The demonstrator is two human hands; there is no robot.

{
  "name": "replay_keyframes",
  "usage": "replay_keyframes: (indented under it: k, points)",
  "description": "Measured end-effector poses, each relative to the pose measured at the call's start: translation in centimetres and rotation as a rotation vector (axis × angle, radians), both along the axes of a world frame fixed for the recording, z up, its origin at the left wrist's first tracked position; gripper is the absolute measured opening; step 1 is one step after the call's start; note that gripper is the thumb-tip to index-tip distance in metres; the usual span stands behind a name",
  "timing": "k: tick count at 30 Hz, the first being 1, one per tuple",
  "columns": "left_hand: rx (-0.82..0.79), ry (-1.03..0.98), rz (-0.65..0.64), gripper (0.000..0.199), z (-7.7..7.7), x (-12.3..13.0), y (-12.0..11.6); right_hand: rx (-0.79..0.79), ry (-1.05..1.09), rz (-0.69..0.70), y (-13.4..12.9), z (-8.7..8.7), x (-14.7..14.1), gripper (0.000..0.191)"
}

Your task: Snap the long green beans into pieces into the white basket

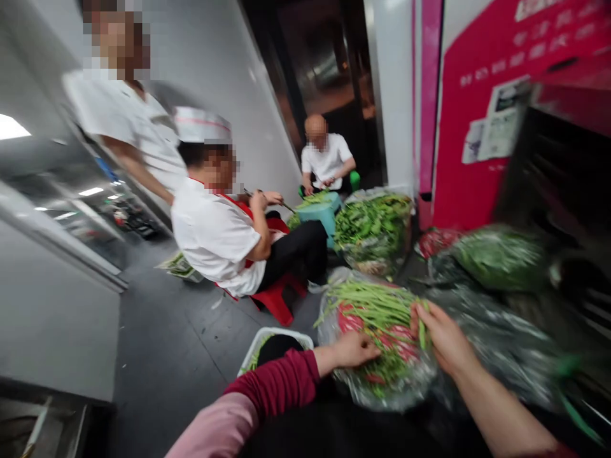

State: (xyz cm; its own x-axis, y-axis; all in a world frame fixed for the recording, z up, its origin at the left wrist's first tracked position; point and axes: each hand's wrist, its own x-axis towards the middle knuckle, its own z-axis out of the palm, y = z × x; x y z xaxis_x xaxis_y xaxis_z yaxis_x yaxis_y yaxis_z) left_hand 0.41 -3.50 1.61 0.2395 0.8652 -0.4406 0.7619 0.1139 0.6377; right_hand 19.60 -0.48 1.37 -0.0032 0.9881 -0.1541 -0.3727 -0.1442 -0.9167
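Nearest the camera, a maroon-and-pink sleeve [238, 401] slanted in from the lower left along the person's left arm, and a mostly bare right forearm [491, 401] reached in from the lower right. Beyond them, a pale wall [224, 83] rose above a dark grey floor [162, 343], with a dark doorway [329, 57] at the far end and a red panel [458, 184] bearing white print on the right. A standing co-worker [138, 127] in a white shirt was at the left; a capped co-worker [214, 235] in white with a red apron sat closer, and a far co-worker [327, 156], also in white, sat before the doorway. A bag of leafy greens [375, 222] stood beside a turquoise bin [329, 219] topped with more greens. Directly in front of the person was an open clear bag [391, 399] with red patches showing in it. The capped co-worker's red stool [281, 302] stood farther off, and a white basket [274, 329] of green pieces stood to the bag's left. Long green stems [372, 305] lay across the open bag, with leafy scraps [389, 369] on the nearer side. The right hand [442, 334] had its grip closed around the stems' right ends. The left hand [356, 350] was at the scraps, fingers curled; whether its grip held any could not be told.
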Motion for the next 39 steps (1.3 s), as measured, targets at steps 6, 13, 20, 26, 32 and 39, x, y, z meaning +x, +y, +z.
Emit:
replay_keyframes:
  k: [6, 13, 20, 26, 32, 39]
  points:
    - [0.286, 0.58, -0.192, 0.027, -2.6, -1.9, 3.5, -0.142, 0.356, -0.111, 1.1, 0.7, 1.4, 0.039]
    - [0.377, 0.641, -0.339, 0.028, -3.7, 0.4, 6.5, -0.089, 0.081, -0.007, 0.9, 0.1, 0.5, 0.026]
    - [0.578, 0.773, -0.639, 0.021, -2.7, 1.2, 6.8, 0.155, -0.788, 0.199, 2.5, -5.0, -1.5, 0.022]
    - [0.868, 0.666, -0.742, 0.021, 4.4, 0.6, 5.5, 0.338, -0.851, 0.362, 1.8, -5.6, -3.0, 0.017]
    - [0.907, 0.36, -0.175, 0.034, 6.4, 0.8, 3.3, 0.083, -0.338, 0.264, 0.9, -2.0, -3.6, 0.024]
    - [0.135, -0.123, -0.013, 0.035, 0.8, 2.3, 1.2, -0.114, 0.287, 0.12, 0.2, 0.0, -1.9, 0.043]
